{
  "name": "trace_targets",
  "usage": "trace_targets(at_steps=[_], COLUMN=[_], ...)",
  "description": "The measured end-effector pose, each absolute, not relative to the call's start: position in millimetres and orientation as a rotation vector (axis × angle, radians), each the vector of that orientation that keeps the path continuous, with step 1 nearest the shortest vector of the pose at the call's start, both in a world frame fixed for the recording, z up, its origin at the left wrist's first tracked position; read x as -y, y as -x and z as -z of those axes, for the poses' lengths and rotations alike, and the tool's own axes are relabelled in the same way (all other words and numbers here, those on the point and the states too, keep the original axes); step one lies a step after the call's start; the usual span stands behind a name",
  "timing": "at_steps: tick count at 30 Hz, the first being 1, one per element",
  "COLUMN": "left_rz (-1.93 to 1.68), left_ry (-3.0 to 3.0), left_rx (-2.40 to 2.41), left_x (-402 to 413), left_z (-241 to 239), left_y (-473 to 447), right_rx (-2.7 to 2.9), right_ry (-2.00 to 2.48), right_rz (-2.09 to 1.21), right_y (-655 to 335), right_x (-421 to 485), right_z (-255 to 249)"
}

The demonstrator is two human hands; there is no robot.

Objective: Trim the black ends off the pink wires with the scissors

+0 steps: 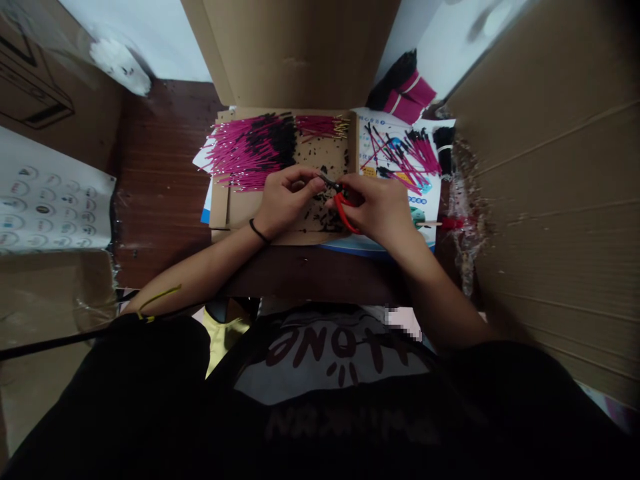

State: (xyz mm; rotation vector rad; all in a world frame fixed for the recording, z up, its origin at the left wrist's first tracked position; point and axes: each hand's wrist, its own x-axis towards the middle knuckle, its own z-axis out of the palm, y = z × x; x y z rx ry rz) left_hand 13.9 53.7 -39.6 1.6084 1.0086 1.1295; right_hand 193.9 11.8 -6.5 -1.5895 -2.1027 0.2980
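Note:
My left hand (286, 197) is pinched around a thin short wire held over a flat cardboard sheet (235, 212). My right hand (381, 208) grips a small red-handled cutter (343, 203), whose dark jaws meet the left fingertips at the wire. Behind the hands lies a large heap of pink and black wires (253, 148). Small black offcuts are scattered on the cardboard under the hands.
More pink and black wires (400, 152) lie on a printed sheet at the right. Bundles in pink wrap (407, 90) sit at the back. Cardboard panels stand at the back (295, 47) and right (550, 187). A printed sheet (50, 203) hangs at the left of the dark wooden table (160, 180).

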Motion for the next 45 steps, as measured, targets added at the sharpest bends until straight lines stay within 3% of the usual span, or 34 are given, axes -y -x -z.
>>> trace_targets(at_steps=[30,45], left_rz=[-1.121,-1.147], left_ry=[-1.553,-1.576], left_rx=[-1.017,-1.033], left_x=[-53.1,-53.0], left_z=[40.7,39.1], left_y=[-16.3,-15.6], right_rx=[2.101,2.116], right_ry=[1.774,1.657], right_rz=[-0.249,-0.288], right_y=[-195.7,-193.1], right_x=[-14.1,-12.4], right_z=[1.9,3.5])
